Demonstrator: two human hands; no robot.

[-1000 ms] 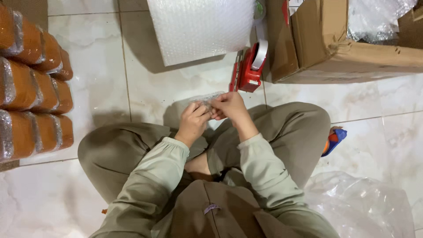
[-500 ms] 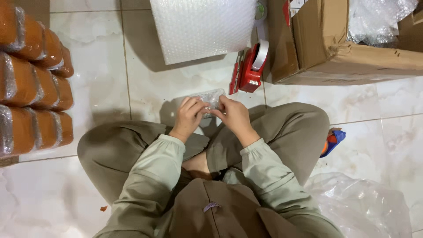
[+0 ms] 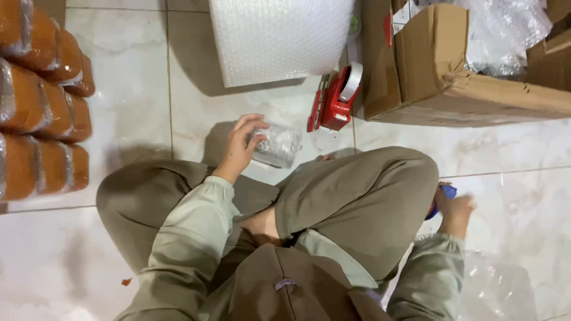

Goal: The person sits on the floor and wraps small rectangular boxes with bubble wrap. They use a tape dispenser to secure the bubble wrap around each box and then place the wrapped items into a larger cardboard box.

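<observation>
Head view: bubble wrap [image 3: 505, 35] inside cardboard box [image 3: 476, 95]

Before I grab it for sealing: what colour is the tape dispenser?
Red tape dispenser, head view.

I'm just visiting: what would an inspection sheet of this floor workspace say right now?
Surface: pale glossy floor tiles.
Job's things: small bubble-wrapped bundle on the floor; blue object beside the knee, kind unclear.
Clutter: bubble wrap roll, red tape dispenser, open cardboard box, orange wrapped packs, loose clear plastic.
Hands: left hand holds the bundle; right hand grips the blue object.
Cables: nothing seen.
Surroundings: person sits cross-legged; nobody else seen.
</observation>
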